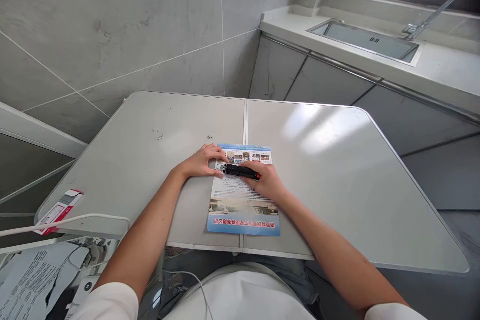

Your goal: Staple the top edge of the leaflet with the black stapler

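A black stapler (240,171) with a silver nose and a bit of red at its rear lies crosswise over a printed leaflet (243,230). The fingers and thumb of my left hand (205,161) curl around the nose, one on each side of it, at the leaflet's left edge. My right hand (265,179) grips the rear part, with fingers along the far side and the thumb on the near side. Beneath the hands, the leaflet shows small photos, lines of text and a blue band with red characters, upside down to me. Part of its print is covered.
Loose staples (158,135) lie scattered on the folding table (318,195), and a small grey piece (210,136) sits beyond my left hand. A red and white box (62,210) rests at the left edge near a white cable (93,216). A sink (367,40) stands back right.
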A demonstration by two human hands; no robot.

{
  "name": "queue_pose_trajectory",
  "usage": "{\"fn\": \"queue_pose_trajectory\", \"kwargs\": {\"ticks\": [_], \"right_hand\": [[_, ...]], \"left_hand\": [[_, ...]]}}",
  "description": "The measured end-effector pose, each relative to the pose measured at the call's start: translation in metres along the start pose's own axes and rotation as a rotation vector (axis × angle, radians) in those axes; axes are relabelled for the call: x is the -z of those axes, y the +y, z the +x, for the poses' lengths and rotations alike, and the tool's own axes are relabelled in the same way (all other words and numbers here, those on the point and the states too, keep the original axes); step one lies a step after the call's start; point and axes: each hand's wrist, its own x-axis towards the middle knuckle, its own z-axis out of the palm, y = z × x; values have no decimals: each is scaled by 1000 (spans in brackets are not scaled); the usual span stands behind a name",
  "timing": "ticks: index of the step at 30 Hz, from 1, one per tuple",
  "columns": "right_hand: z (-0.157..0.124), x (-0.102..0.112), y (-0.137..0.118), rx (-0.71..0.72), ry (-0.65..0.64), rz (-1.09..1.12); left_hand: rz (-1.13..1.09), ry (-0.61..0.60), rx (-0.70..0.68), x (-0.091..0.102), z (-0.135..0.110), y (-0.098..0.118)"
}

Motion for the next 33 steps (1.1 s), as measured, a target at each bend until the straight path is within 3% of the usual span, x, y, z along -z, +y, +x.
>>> {"fn": "queue_pose_trajectory", "kwargs": {"ticks": [3, 5, 6, 9, 12, 19, 24, 28, 33], "right_hand": [[-2, 5, 3, 168, 157, -63], [-2, 8, 4, 268, 198, -153], [-3, 9, 4, 300, 188, -201], [-7, 6, 4, 328, 126, -322], [-11, 1, 4, 350, 78, -402], [-6, 6, 6, 303, 78, -389], [2, 13, -1, 128, 337, -238], [-1, 12, -4, 7, 201, -122], [-2, 13, 2, 38, -9, -81]], "left_hand": [[-264, 237, 20, -3, 2, 5], [-585, 435, 51, -7, 5, 11], [-770, 473, 86, -9, 7, 14], [-1196, 349, 246, -17, 11, 19], [-1376, 227, 351, -26, 13, 19], [-1449, 250, 342, -33, 17, 16], [-1403, 452, 335, -27, 18, 12], [-1358, 568, 297, -23, 17, 15], [-1252, 540, 288, -27, 17, 20]]}}
